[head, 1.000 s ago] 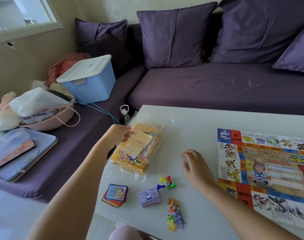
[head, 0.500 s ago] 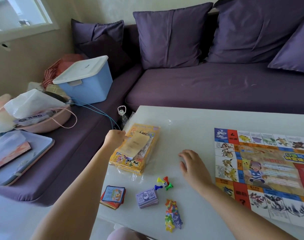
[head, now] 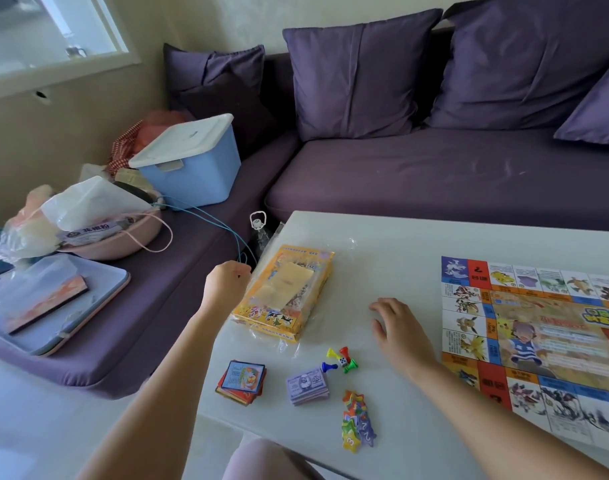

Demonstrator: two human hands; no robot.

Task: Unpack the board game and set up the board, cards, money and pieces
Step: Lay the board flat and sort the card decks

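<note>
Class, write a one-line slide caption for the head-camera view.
Left hand beside yellow game box, right hand open on table near the board.

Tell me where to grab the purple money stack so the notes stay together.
Come from above and pinch the money stack across its near and far edges, through its whole thickness. It lies flat, slightly fanned, so a one-note grip might scatter it. The blue pawn crowds its far right corner.
</note>
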